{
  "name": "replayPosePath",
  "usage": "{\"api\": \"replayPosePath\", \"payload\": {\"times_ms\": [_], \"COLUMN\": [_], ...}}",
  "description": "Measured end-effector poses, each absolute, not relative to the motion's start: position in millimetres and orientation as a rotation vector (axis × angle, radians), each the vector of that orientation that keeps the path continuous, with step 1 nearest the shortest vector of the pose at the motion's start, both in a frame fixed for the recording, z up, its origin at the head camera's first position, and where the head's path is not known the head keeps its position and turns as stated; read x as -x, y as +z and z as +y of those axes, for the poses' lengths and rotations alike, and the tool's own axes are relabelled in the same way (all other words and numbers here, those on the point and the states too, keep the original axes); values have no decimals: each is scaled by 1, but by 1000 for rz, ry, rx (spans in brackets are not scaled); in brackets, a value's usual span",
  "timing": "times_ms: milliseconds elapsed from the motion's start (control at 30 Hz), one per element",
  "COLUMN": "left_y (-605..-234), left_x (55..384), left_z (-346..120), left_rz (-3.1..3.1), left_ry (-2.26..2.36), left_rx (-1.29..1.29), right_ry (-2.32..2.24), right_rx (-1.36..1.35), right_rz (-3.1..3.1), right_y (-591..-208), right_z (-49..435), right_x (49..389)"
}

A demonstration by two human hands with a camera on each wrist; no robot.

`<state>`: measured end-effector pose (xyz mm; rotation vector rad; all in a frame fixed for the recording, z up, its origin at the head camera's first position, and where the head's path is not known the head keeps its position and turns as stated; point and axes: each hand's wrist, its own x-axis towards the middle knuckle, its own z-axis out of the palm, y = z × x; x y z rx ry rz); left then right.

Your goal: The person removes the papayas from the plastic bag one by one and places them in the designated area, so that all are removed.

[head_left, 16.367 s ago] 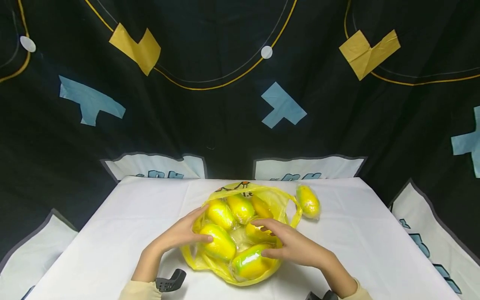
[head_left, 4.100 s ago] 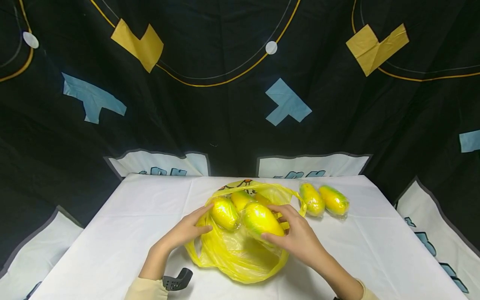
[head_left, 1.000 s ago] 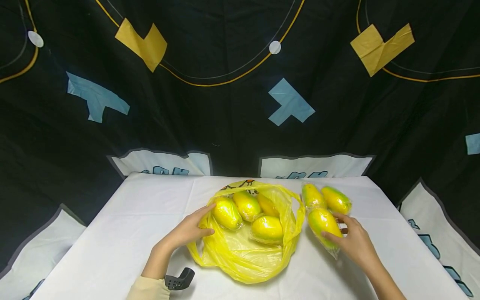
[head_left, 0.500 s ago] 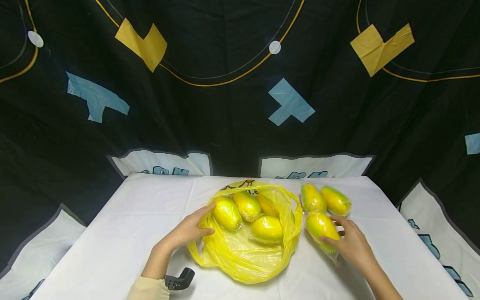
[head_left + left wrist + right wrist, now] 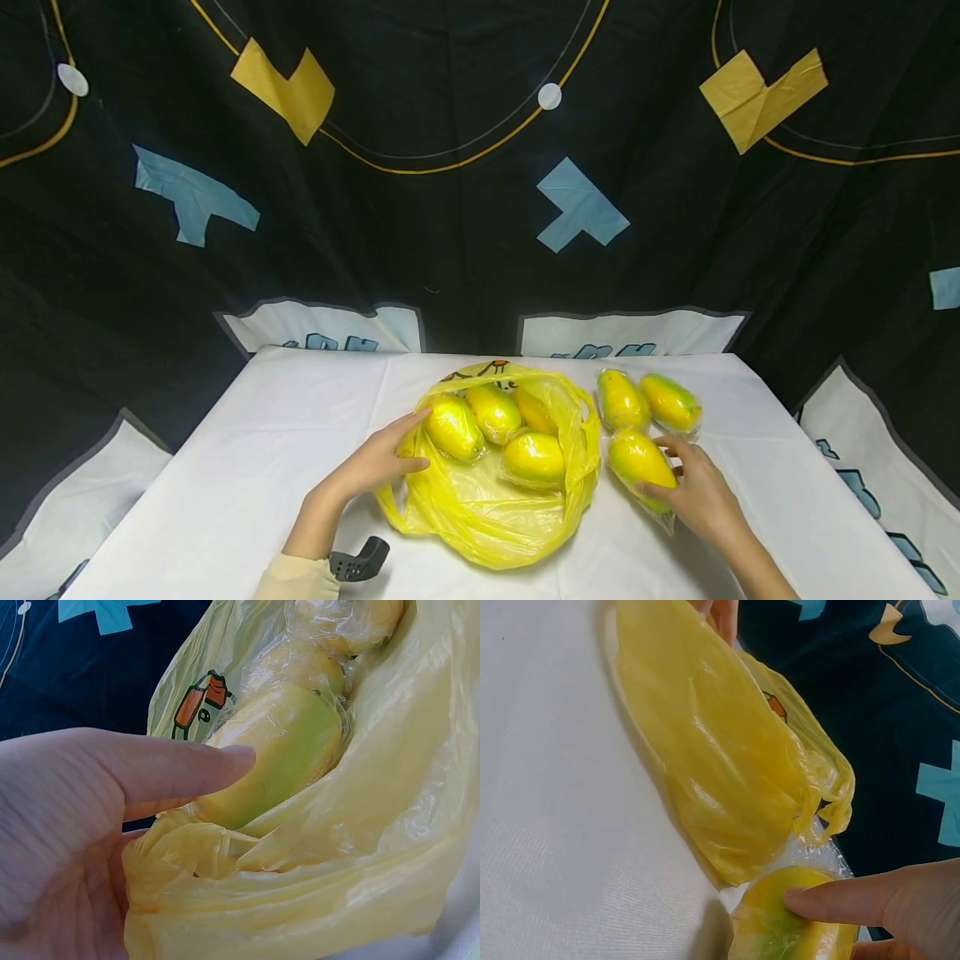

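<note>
A yellow plastic bag [image 5: 510, 525] lies on its side, its mouth facing the person, with several plastic-wrapped mangoes [image 5: 534, 458] inside. My left hand [image 5: 378, 454] holds the left edge of its mouth; in the left wrist view the thumb [image 5: 199, 769] lies over a mango [image 5: 289, 750] inside, other fingers mostly hidden behind the plastic. Right of the bag, my right hand [image 5: 697, 492] grips a wrapped mango [image 5: 637, 458] between thumb and fingers, low at the table. In the right wrist view the thumb presses on that mango [image 5: 769, 919].
Two more wrapped mangoes, one upright [image 5: 622, 400] and one slanted [image 5: 670, 402], lie side by side behind the gripped one. White cloth covers the table [image 5: 300, 400]. A dark patterned curtain [image 5: 450, 242] hangs behind the table's far edge.
Two mangoes have left the bag since the first frame, joining one on the table. Lately the right hand has shifted its mango slightly left and toward the person; the left hand stays put.
</note>
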<state>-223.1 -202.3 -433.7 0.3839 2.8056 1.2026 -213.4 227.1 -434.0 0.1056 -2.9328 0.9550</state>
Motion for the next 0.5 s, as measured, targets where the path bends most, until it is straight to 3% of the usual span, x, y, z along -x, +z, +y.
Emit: {"api": "replayPosePath", "payload": {"times_ms": [500], "left_y": [-433], "left_x": [223], "left_z": [-202], "left_rz": [2796], "left_ry": [1208], "left_rx": [-360], "right_ry": [891], "right_rx": [-109], "right_rz": [-2942], "right_y": [-436], "right_z": [226], "right_x": [213]}}
